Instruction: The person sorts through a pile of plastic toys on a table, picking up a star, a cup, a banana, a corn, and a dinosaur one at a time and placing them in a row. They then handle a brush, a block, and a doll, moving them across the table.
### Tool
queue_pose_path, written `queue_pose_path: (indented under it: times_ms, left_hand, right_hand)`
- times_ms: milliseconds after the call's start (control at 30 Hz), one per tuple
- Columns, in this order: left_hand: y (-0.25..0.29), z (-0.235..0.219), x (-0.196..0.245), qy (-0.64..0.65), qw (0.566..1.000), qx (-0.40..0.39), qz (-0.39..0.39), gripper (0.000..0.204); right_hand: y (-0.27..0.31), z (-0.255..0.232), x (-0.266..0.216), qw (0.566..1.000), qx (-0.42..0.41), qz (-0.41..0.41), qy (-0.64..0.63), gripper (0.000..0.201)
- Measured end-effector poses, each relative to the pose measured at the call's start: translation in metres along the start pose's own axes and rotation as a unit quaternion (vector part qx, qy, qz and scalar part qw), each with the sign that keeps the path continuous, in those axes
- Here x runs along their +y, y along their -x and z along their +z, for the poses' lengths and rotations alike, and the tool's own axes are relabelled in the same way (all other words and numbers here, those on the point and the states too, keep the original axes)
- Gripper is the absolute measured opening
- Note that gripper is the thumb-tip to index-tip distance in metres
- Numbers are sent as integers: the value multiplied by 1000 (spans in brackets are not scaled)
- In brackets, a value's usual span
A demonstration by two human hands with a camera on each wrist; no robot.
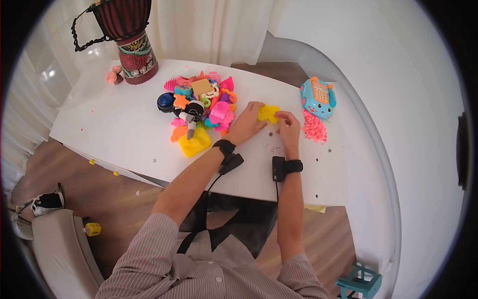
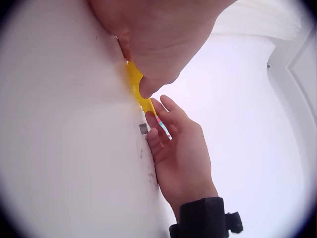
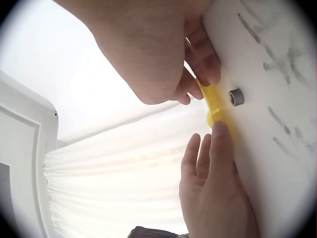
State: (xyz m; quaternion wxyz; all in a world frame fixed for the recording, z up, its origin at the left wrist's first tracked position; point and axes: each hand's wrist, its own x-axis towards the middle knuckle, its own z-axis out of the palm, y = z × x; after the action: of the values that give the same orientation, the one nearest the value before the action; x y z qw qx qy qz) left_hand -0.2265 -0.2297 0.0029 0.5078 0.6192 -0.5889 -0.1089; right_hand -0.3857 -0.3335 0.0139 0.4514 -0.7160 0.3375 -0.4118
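Note:
A yellow flower-shaped plastic piece (image 1: 269,114) is held close over the white table between both hands. From the left, my left hand (image 1: 247,123) holds its edge, the thumb on its near side in the left wrist view. My right hand (image 1: 289,130) pinches the opposite edge with fingertips and thumb. In the right wrist view the yellow piece (image 3: 214,101) looks thin and see-through. A small grey ring-like bit (image 3: 236,97) lies on the table beside it. Near the right fingertips, a thin strip (image 2: 164,128) with white, blue and red patches shows in the left wrist view.
Left of the hands is a heap of colourful toys (image 1: 204,102), with a yellow tray (image 1: 195,143) at its near side. A blue toy telephone (image 1: 318,97) and pink pellets (image 1: 314,127) lie right. The drum (image 1: 137,55) stands at the back left; dark marks (image 1: 272,148) dot the table (image 1: 119,119).

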Motion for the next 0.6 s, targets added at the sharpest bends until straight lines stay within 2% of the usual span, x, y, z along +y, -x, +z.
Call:
queue_pose_path:
  times_ms: [100, 233, 333, 400, 533, 600]
  left_hand:
    - [2, 2, -2, -28, 999, 2, 27, 59]
    - [2, 5, -4, -22, 999, 15, 28, 60]
    - [0, 13, -12, -19, 999, 23, 29, 53]
    - [-3, 24, -26, -77, 991, 52, 94, 44]
    - [-9, 32, -21, -138, 986, 29, 84, 36]
    - [-13, 31, -10, -182, 982, 17, 55, 33]
  right_hand:
    - [1, 2, -3, 1000, 4, 2, 10, 20]
    - [-1, 3, 1, 1000, 12, -1, 14, 18]
    - [-2, 2, 2, 1000, 21, 4, 14, 18]
    - [-2, 2, 4, 999, 37, 13, 15, 18]
    - [-6, 2, 16, 997, 72, 5, -12, 18]
    - [-8, 1, 19, 997, 78, 17, -10, 20]
